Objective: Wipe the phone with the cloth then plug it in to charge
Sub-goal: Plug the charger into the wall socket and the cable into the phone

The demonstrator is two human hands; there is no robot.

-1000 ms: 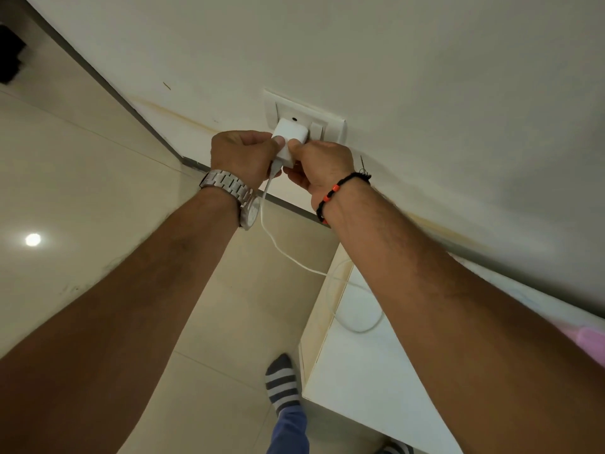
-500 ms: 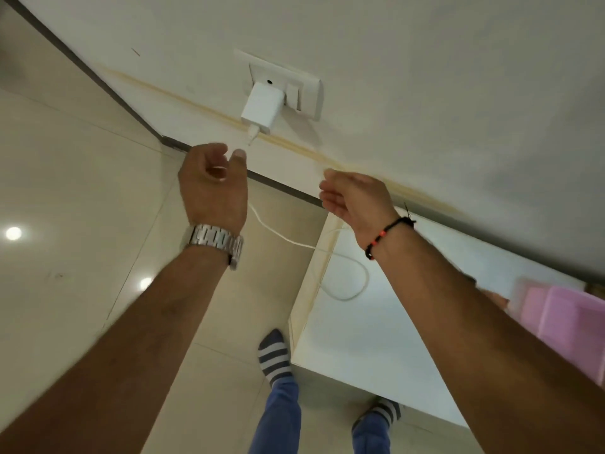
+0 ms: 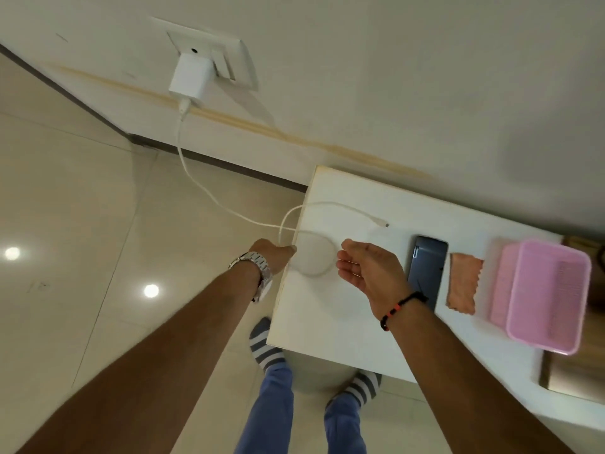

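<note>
Both hands lowered from charger (image 3: 191, 77), right hand (image 3: 366, 267) open, left hand (image 3: 275, 257) fingers hidden

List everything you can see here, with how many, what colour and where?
charger: one, white, plugged into the wall socket
cable: one, white, from charger to table, free end beside phone
table: one, white, against the wall
phone: one, dark, flat on table
cloth: one, peach, between phone and basket
basket: one, pink, on table, right
left hand: one, at the table's left edge, watch on wrist
right hand: one, open above table, holding nothing
</note>
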